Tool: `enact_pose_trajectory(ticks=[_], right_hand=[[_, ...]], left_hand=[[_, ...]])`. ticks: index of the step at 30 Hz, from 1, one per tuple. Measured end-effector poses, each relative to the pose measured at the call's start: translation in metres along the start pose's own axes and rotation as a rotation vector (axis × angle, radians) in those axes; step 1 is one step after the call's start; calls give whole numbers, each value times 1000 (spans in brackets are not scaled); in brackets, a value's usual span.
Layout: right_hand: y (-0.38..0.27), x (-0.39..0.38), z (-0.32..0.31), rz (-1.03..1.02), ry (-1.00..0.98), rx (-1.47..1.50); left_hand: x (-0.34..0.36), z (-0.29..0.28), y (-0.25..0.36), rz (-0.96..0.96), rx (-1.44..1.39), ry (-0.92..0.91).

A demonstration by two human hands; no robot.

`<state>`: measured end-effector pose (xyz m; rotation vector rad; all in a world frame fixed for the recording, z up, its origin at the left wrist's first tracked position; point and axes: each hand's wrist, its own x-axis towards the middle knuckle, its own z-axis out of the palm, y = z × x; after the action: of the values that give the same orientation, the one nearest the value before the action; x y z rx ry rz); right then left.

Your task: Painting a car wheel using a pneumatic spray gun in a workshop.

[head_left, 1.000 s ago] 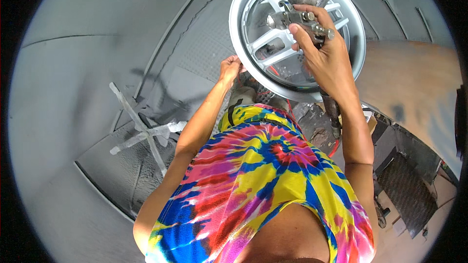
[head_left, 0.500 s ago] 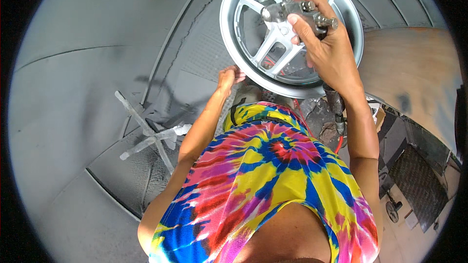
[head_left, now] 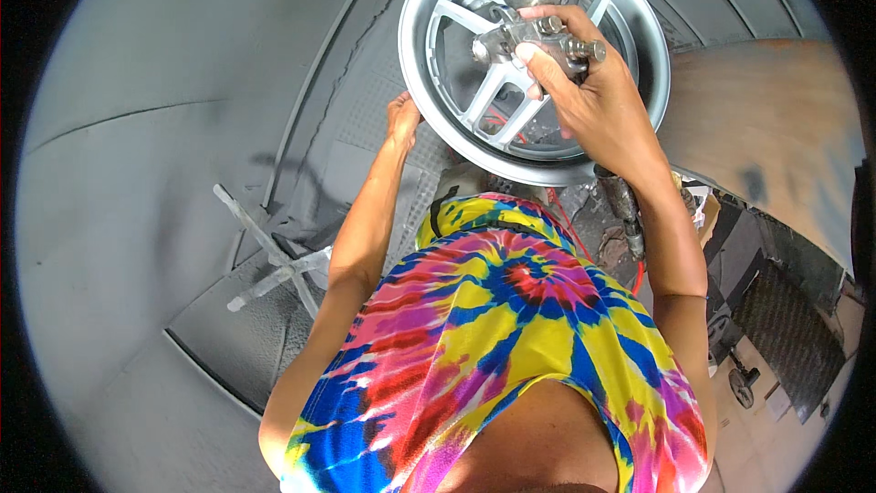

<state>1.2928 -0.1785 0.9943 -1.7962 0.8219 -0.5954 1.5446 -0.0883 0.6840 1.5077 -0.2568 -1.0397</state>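
At about 8 o'clock from the wheel, a grey metal stand (head_left: 274,260) with crossed bars lies on the grey, paint-covered floor (head_left: 137,219), away from both hands. The left hand (head_left: 401,120) rests on the rim of the silver alloy wheel (head_left: 438,64) at its 8 o'clock edge; the fingers curl over the rim and grasp it, probably to keep the wheel steady or to turn it. The wheel lies flat at 12 o'clock from the person, with the spokes facing up, so the whole face is open to the spray. The right hand (head_left: 598,96) is clenched around the handle of a spray gun (head_left: 534,32), with the metal cup at 12 o'clock above the fingers. The gun is just over the spokes. A hose (head_left: 625,210) hangs under the wrist toward 6 o'clock.
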Motion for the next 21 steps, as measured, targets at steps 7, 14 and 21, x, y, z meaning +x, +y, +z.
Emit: enact_pose_trajectory(ticks=[7, 14, 21], right_hand=[[9, 17, -3, -211, 191, -36], [7, 22, -1, -77, 121, -88], [2, 4, -1, -12, 0, -82]], left_hand=[[-10, 4, 3, -20, -36, -31], [-8, 0, -1, -67, -28, -37], [0, -2, -7, -71, -32, -51]])
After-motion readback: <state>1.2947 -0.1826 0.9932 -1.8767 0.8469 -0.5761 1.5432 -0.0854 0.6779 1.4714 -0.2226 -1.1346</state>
